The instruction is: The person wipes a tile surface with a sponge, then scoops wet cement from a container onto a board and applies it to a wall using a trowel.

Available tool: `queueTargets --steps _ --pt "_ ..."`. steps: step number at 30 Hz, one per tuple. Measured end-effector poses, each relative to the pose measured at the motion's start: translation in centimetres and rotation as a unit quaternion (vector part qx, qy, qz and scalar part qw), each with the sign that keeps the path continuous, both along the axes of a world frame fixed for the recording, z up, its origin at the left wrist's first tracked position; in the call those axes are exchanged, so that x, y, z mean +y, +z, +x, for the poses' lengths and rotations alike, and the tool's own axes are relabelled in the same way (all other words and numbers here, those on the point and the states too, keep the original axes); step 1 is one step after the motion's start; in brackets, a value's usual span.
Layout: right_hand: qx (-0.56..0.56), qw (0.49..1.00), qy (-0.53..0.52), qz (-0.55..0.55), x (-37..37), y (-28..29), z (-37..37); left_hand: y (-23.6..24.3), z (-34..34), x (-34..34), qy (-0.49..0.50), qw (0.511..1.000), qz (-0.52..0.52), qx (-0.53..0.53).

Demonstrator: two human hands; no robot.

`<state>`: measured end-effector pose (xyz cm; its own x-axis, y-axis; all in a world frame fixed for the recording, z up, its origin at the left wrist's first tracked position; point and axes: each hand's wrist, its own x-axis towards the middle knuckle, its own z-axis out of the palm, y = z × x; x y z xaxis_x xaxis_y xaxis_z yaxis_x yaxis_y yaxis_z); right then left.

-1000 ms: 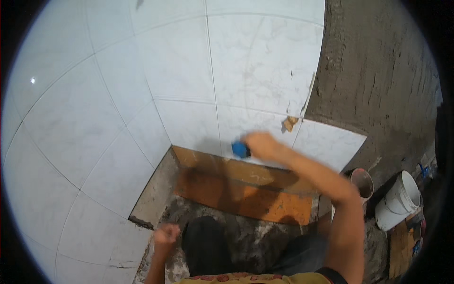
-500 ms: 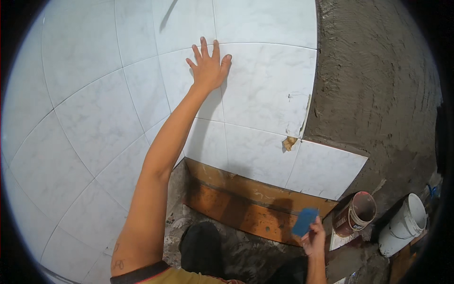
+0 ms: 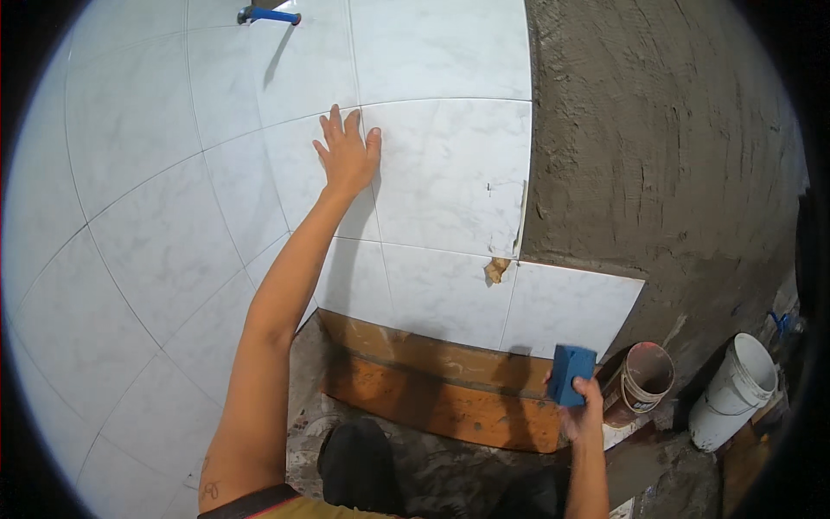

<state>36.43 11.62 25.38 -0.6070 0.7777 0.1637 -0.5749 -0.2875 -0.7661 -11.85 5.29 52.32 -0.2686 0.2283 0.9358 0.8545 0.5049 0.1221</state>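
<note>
My left hand lies flat with fingers spread on the white marbled wall tiles, near a joint between them. That arm is stretched out across the wall. Low on the right, my right hand grips a blue rectangular block, held in front of the lower tile edge and the wooden boards. Its exact kind I cannot make out. A crumpled tan scrap sticks at a lower tile joint, beside a chipped tile edge.
Rough grey mortar covers the wall right of the tiles. An orange-brown board runs below them. A reddish-brown bucket and a white bucket stand at the lower right. A blue-handled tool juts out at the top.
My right hand has lifted the blue block a little and turned it. The left palm stays on the tiles. The view has shifted, bringing the blue-handled tool into sight at the top.
</note>
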Motion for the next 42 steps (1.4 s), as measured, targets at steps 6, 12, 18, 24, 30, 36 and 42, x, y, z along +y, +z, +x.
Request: queueTargets --steps 6,12,18,24,30,36,42 --pt "-0.174 0.865 -0.222 0.414 3.4 15.1 -3.2 0.1 0.0 -0.1 0.064 0.996 -0.007 0.057" --pt "-0.109 0.391 -0.511 0.758 6.6 34.3 -11.9 -6.7 7.0 -3.7 -0.38 0.919 0.056 -0.091" --pt "-0.286 0.385 -0.491 0.727 8.4 36.4 -17.9 -24.8 18.5 -8.2 -0.592 0.696 -0.371 -0.165" --pt "-0.238 0.367 -0.463 0.771 10.4 23.9 -18.9 -33.2 20.2 -9.2 -0.562 0.585 -0.46 -0.36" --pt "-0.302 0.505 -0.324 0.741 9.6 11.8 -16.8 -35.5 18.9 -9.2 -0.547 0.614 -0.426 -0.378" --pt "-0.02 0.982 -0.116 0.146 6.6 13.3 -12.7 -36.7 18.4 -8.9 -0.552 0.627 -0.427 -0.347" --pt "-0.206 0.634 -0.401 0.628 6.7 28.3 -16.2 -38.5 18.8 -7.7 -0.569 0.609 -0.429 -0.349"
